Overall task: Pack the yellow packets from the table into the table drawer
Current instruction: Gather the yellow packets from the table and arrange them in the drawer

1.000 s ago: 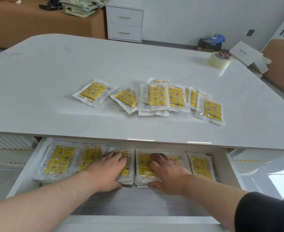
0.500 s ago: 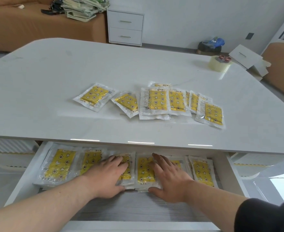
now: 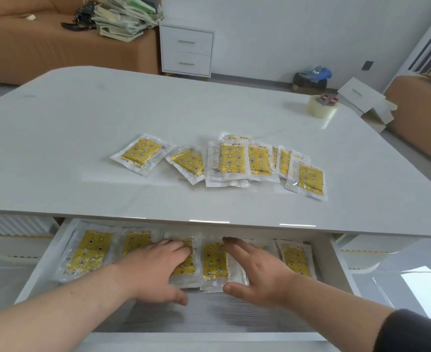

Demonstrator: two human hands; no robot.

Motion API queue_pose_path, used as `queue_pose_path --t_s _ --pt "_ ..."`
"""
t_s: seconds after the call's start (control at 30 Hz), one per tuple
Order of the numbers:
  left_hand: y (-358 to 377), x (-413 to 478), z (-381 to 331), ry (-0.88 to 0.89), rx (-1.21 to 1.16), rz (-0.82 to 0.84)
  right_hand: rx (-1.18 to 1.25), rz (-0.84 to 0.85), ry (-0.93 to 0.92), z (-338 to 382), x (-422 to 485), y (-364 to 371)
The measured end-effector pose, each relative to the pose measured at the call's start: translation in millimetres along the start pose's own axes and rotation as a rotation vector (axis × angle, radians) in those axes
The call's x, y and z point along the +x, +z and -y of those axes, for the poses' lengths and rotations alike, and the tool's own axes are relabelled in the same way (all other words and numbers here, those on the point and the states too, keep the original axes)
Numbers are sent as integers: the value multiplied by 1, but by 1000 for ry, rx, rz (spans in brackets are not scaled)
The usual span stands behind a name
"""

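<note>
My left hand (image 3: 156, 270) lies flat, fingers straight, on one of the row of packets (image 3: 90, 252) already in the drawer (image 3: 41, 273), just under the front edge of the table (image 3: 133, 209). My right hand (image 3: 257, 270) is beside it, fingers straight and spread, thumb held apart, grasping nothing. I cannot tell whether it touches the packets beneath it or hovers over them. The yellow packets (image 3: 231, 161) not yet packed lie beyond that edge, ahead of and above my fingertips, so I judge the next reach must draw back from under the edge and go up over it. The overlapped bunch sits past the edge roughly in line with my right hand, and most of its packets run their long axis away from the edge, short side toward me. The single packet (image 3: 142, 153) at the far left, skewed to the edge, lies more in line with my left hand. So I would send the right hand to the bunch and the left to that one.
</note>
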State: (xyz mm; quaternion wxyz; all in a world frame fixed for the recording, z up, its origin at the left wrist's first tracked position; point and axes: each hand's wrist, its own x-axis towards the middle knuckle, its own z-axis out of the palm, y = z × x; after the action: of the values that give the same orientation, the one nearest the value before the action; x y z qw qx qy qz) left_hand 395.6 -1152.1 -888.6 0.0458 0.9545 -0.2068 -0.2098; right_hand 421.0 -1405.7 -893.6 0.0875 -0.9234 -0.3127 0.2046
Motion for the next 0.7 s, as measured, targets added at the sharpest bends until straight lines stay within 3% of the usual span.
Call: queue_pose_path --t_s 0.17,0.33,0.5,0.7 --pt "-37 -51 -4 96 -73 -103 69 -145 -91 25 -27 -32" --pt "-72 -73 3 -10 -247 -366 131 -374 -137 50 -28 -73" --pt "-92 -30 51 -414 -470 -796 210 -632 102 57 7 -105" --pt "-132 42 118 -811 -567 -669 302 -725 408 27 54 -128"
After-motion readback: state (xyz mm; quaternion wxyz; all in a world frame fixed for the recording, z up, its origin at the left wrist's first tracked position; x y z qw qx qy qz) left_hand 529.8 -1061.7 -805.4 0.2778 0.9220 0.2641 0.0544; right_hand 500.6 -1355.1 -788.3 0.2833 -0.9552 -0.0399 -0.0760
